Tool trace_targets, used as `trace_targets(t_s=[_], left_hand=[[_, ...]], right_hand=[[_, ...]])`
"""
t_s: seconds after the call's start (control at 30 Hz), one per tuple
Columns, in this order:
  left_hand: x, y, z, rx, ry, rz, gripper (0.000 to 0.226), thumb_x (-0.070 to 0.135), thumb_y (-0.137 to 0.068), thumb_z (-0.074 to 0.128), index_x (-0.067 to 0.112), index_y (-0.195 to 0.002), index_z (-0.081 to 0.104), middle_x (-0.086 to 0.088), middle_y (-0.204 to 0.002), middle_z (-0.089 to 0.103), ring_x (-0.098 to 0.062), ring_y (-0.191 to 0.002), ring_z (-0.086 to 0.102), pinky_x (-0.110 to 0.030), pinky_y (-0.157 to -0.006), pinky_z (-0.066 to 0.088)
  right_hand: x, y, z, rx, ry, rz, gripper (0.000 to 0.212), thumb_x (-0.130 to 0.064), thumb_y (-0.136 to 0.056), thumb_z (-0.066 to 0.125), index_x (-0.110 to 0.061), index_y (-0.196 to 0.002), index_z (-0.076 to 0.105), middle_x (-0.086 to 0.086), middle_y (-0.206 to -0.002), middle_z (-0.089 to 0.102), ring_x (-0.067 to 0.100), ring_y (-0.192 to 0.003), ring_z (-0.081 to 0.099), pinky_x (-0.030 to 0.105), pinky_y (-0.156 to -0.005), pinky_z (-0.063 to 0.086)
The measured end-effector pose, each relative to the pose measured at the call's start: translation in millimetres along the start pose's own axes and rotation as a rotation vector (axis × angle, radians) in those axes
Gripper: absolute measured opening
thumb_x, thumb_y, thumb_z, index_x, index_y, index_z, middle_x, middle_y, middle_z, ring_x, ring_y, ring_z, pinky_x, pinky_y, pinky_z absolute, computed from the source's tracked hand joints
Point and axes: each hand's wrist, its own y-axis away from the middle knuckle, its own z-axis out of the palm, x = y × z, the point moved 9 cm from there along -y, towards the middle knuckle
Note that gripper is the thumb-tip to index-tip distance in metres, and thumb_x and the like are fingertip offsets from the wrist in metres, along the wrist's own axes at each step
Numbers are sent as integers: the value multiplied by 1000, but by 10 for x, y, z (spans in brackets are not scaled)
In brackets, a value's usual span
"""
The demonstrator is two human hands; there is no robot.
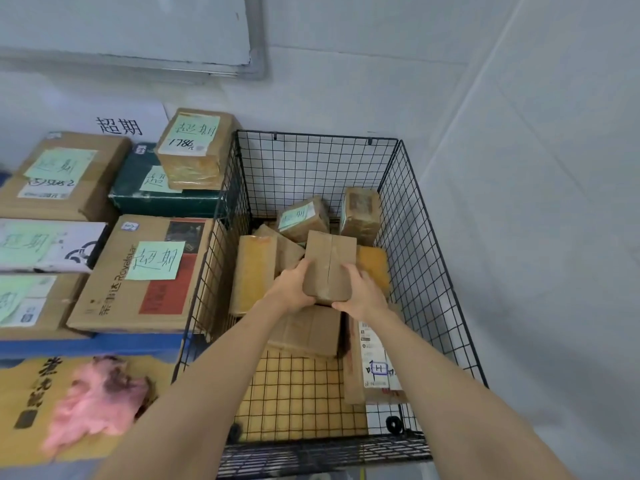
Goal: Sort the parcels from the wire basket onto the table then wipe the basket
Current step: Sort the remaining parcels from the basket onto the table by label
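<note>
Forearms [207, 393] reach into wire basket [433, 237]; left hand [294, 285], right hand [363, 294] grip small taped parcel [329, 268] by opposite sides, above other parcels [254, 271]; likely light, stiff; tape slick, so squeeze flat faces.

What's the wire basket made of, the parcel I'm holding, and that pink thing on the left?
Basket: likely metal wire, black coated, open grid. Parcel: brown cardboard, glossy tape along its seam. Pink thing: soft crumpled cloth, apparently, with dark stains.
</note>
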Motion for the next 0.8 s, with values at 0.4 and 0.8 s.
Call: trace_targets(t_s=[0.4,0.8], left_hand=[[281,108,-358,153,188,101,84,20,-75,80,20,-146,35,-10,-134,56,-29,-122,54,-38,-99,49],[1115,690,-1639,430,321,324,83,19,-78,81,19,-147,36,-3,-145,42,-15,-116,47,-39,-100,48]], right_hand=[[-69,82,-381,49,-169,-64,84,-29,-80,80,-18,-149,34,9,-141,48,27,-129,46,41,-105,44],[-760,523,-1708,352,-369,-312,86,-29,-80,80,-21,-151,32,5,-150,39,22,-134,40,41,-111,36]])
